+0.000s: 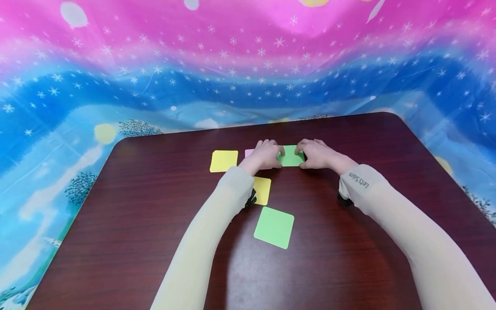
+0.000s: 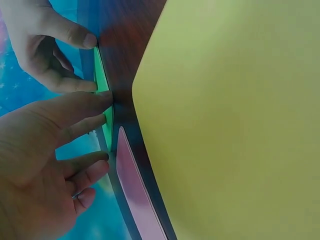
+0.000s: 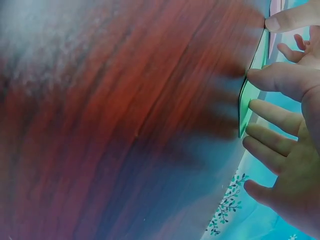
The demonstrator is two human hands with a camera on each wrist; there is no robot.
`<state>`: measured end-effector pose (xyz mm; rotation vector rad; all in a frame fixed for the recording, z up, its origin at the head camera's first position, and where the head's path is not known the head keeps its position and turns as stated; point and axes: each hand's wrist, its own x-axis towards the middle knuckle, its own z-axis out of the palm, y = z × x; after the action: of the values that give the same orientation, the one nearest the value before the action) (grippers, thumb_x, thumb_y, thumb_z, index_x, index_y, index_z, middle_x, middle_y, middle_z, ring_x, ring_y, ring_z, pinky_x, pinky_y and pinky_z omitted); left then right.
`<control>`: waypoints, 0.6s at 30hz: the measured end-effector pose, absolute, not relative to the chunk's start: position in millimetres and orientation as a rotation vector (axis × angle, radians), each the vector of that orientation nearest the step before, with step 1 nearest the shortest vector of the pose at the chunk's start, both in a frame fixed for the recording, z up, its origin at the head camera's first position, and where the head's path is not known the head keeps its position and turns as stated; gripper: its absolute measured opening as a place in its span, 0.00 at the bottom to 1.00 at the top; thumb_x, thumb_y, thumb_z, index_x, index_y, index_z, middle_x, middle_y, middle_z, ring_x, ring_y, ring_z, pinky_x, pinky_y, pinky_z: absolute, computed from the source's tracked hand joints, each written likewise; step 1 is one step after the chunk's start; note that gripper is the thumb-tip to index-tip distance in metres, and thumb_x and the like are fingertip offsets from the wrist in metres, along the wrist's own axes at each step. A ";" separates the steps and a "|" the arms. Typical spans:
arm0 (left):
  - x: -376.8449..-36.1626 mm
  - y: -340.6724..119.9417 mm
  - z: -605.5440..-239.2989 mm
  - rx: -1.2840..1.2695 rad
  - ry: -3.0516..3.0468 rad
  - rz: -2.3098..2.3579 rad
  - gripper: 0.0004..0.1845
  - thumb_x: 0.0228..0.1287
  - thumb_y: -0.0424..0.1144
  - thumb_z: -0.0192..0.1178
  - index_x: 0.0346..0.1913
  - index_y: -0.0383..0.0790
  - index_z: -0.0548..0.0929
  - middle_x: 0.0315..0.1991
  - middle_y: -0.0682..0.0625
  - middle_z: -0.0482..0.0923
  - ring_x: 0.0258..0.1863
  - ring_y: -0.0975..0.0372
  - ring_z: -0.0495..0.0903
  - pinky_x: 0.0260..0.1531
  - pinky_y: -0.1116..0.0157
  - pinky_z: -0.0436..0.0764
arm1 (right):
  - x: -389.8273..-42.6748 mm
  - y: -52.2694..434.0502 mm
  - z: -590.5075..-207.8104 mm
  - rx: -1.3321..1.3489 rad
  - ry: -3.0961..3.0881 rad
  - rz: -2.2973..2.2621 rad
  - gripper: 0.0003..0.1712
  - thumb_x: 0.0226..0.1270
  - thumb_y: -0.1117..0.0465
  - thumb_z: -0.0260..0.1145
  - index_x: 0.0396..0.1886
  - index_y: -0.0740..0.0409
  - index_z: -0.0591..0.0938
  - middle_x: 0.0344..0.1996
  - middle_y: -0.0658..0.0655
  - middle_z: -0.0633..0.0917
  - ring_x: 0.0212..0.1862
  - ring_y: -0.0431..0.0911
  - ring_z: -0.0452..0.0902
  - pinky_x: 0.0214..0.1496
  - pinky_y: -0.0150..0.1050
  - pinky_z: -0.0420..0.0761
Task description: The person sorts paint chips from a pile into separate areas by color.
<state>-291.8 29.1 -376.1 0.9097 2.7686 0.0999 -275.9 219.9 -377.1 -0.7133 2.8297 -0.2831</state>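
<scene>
Left hand [image 1: 265, 155], just left of frame centre in the head view: thumb and fingertips pinch the left edge of a green card [image 1: 291, 156]. The left wrist view shows the index tip pressing on the card's edge [image 2: 103, 100], other fingers loosely bent. Right hand [image 1: 318, 154], just right of centre: thumb and fingers pinch the card's right edge; in the right wrist view the thumb sits on the card [image 3: 246, 102], seen edge-on, with the other fingers extended and slightly apart.

The green card lies at mid-frame on the table [image 1: 348, 258], flat or nearly so, held between both hands.

Outward from there: a pink card [image 1: 249, 152] peeks out just left of the left hand. A yellow card [image 1: 224, 160] lies further left. A 2nd yellow card [image 1: 262, 190] sits below the left wrist, partly under the sleeve. A 2nd green card [image 1: 274, 227] lies nearer the lower centre, tilted. Starry pink-and-blue cloth [image 1: 155, 64] fills the top and sides.

Judgement: the step looks like squaring or creasing the green card, both edges secured. The next move likely calls for even pressure from both hands so the card does not skew.
</scene>
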 end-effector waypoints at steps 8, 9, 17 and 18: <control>-282.7 9.2 -376.3 0.975 2.771 0.131 0.23 0.54 0.51 0.62 0.54 0.53 0.76 0.59 0.50 0.65 0.59 0.57 0.61 0.55 0.58 0.58 | -264.4 213.8 -375.7 -0.781 2.868 -0.191 0.27 0.52 0.55 0.66 0.52 0.62 0.75 0.56 0.63 0.71 0.60 0.56 0.64 0.64 0.60 0.49; -281.4 5.8 -376.3 0.986 2.774 0.137 0.23 0.53 0.51 0.62 0.54 0.52 0.76 0.59 0.51 0.66 0.59 0.57 0.61 0.55 0.58 0.58 | -261.9 212.7 -375.1 -0.790 2.870 -0.182 0.27 0.53 0.55 0.66 0.52 0.62 0.75 0.56 0.63 0.72 0.60 0.56 0.64 0.64 0.60 0.49; -274.5 -13.2 -374.7 1.010 2.807 0.149 0.27 0.50 0.52 0.64 0.55 0.51 0.76 0.60 0.50 0.66 0.59 0.56 0.62 0.54 0.57 0.60 | -244.7 198.7 -371.5 -0.870 2.892 -0.173 0.31 0.54 0.54 0.66 0.56 0.63 0.72 0.56 0.61 0.72 0.61 0.55 0.63 0.65 0.58 0.49; -273.5 -14.8 -373.8 1.014 2.814 0.147 0.28 0.50 0.52 0.65 0.56 0.50 0.76 0.60 0.50 0.67 0.58 0.56 0.63 0.54 0.57 0.60 | -243.2 196.0 -371.4 -0.882 2.898 -0.168 0.31 0.54 0.53 0.66 0.56 0.63 0.72 0.55 0.60 0.73 0.61 0.55 0.64 0.65 0.57 0.50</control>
<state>-273.5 -14.8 -373.8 1.0136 2.8135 0.1470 -243.2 196.0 -371.4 -0.8817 2.8981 -0.1682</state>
